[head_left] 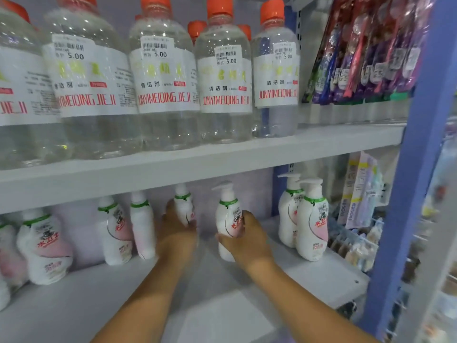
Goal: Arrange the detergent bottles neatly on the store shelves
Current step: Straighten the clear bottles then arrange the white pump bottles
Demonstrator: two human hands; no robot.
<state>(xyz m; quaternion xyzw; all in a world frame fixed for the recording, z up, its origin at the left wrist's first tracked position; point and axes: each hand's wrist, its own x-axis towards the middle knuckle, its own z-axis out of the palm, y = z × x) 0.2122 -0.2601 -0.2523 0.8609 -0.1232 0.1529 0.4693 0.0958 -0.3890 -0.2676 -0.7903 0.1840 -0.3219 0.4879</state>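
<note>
Both my hands reach into the lower shelf (pixel 321 278), each round a white pump bottle with a pink label. My left hand (pixel 176 233) grips one bottle (pixel 184 206) near the shelf's back. My right hand (pixel 247 240) grips another bottle (pixel 228 214) a little to the right, its pump head pointing left. Two matching bottles (pixel 303 219) stand upright together at the right end. More of them (pixel 118 231) stand unevenly at the left, one pair close together and a fat one (pixel 44 246) further left.
The upper shelf (pixel 197 164) carries a row of large clear bottles (pixel 163 78) with orange caps and white labels. Packets of toothbrushes (pixel 366 50) hang at the upper right. A blue upright post (pixel 405 194) bounds the shelf on the right, with small goods (pixel 358 194) beside it.
</note>
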